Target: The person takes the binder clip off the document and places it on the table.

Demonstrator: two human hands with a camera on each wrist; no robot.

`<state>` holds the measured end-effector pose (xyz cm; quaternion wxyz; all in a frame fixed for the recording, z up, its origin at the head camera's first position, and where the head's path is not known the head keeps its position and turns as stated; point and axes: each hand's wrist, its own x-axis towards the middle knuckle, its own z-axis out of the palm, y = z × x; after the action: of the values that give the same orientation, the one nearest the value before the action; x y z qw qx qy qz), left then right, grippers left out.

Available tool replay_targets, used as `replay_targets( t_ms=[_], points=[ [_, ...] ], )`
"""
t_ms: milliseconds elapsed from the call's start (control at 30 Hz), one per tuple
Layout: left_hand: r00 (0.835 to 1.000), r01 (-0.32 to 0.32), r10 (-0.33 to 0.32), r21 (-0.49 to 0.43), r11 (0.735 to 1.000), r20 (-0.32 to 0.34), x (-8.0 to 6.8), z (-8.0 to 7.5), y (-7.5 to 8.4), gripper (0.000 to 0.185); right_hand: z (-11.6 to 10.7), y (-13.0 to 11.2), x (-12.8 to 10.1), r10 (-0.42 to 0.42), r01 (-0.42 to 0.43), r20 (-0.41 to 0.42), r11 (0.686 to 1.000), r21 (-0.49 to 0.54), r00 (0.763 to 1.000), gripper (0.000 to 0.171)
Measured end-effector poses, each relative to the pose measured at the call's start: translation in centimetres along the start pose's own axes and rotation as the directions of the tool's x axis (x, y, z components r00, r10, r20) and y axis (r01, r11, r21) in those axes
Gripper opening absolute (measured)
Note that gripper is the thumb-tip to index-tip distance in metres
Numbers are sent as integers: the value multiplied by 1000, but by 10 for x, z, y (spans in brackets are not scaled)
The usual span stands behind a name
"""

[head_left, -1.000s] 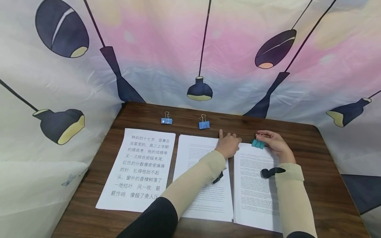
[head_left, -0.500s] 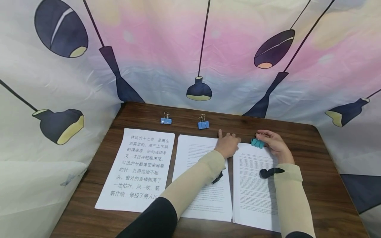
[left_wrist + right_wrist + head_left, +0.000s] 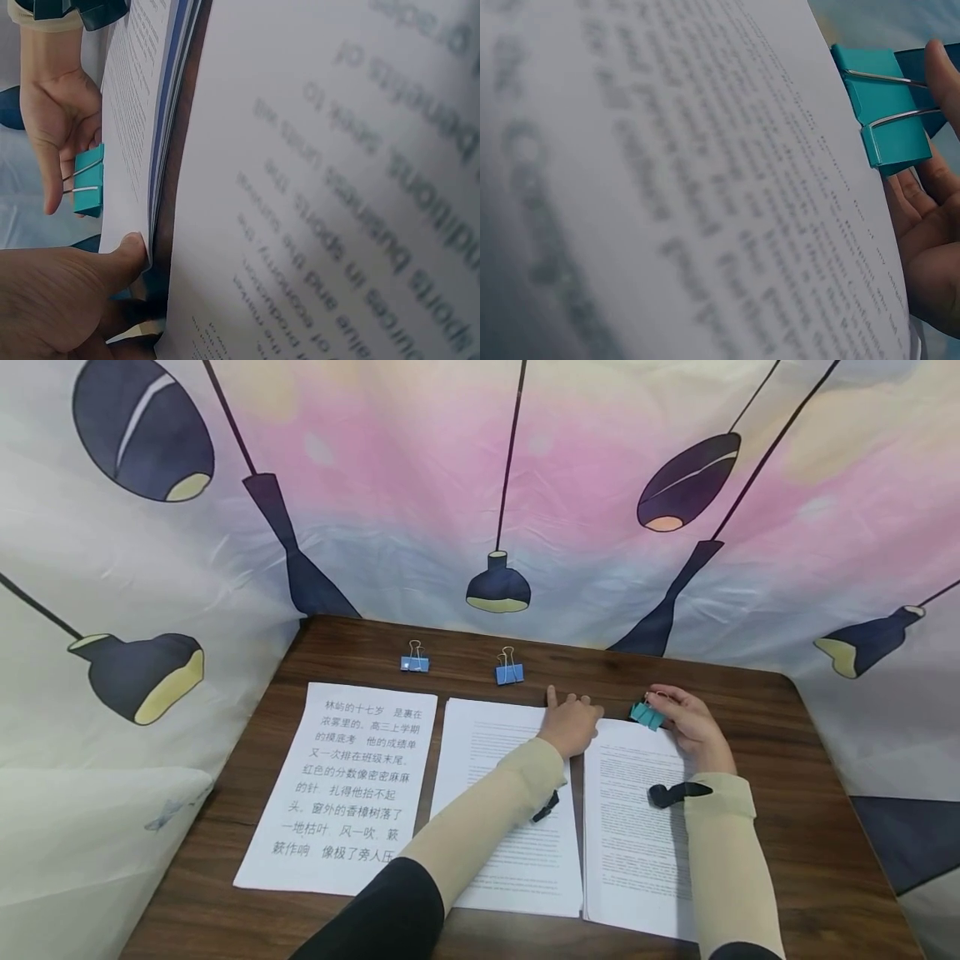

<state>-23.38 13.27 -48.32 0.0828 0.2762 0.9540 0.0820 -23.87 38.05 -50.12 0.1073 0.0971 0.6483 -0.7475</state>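
A teal binder clip [image 3: 647, 716] is at the top edge of the right-hand paper stack [image 3: 637, 827]. My right hand [image 3: 697, 731] pinches its wire handles between thumb and fingers. In the right wrist view the teal clip [image 3: 889, 109] meets the sheet's edge; whether it bites the paper I cannot tell. My left hand [image 3: 572, 727] reaches across the middle stack [image 3: 517, 877] to the right stack's top left corner. In the left wrist view the left thumb [image 3: 127, 259] lies on that corner, with fingers below, pinching the sheets. The left fingertips are partly hidden.
Two blue binder clips, the left one [image 3: 415, 663] and the right one [image 3: 509, 673], stand along the back of the brown table [image 3: 810, 827]. A large-print paper stack [image 3: 337, 785] lies at left. A printed curtain [image 3: 405, 485] hangs behind the table.
The teal clip has tilted slightly and shifted a little toward the back, in the right hand. The left hand keeps its place. The whole head view has drifted slightly.
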Motion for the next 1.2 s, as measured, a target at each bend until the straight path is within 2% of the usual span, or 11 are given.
replay_targets(
  t_ms=[267,367,433,533,600,667,767,900,967,1100,1200],
  points=[
    [1000,1,-1,-6,1000,-7,1,0,-1,41,1,-4,-2,31,-24,-69,994,110,997,23],
    [1000,5,-5,-12,1000,-2,1,2,0,42,2,-7,-2,59,-46,-97,990,135,993,15],
    [1000,7,-6,-15,1000,6,1,3,1,42,2,-10,-2,70,-60,-117,994,89,991,13],
    [1000,11,-11,-20,1000,19,1,4,2,42,3,-16,2,40,-55,-141,993,-106,989,19],
    [1000,14,-14,-18,1000,24,1,4,2,42,6,-21,8,-6,-37,-154,962,-271,988,30],
    [1000,20,-19,-15,1000,23,2,3,3,42,10,-26,16,-48,-16,-146,910,-414,988,39],
    [999,38,-38,-15,999,17,2,2,5,43,19,-31,30,-66,-2,-107,844,-537,992,46],
    [998,65,-64,-23,998,14,3,3,6,47,30,-32,42,-49,-9,-77,788,-615,996,43],
    [998,68,-67,-32,997,17,4,4,7,48,34,-31,44,-53,-13,-86,773,-634,995,46],
    [999,54,-54,-95,994,11,4,5,5,50,38,-29,39,-98,-1,-118,765,-644,988,66],
    [1000,-6,1,-167,986,-27,1,1,0,50,43,-31,28,-170,33,-135,732,-681,976,79]
  ],
)
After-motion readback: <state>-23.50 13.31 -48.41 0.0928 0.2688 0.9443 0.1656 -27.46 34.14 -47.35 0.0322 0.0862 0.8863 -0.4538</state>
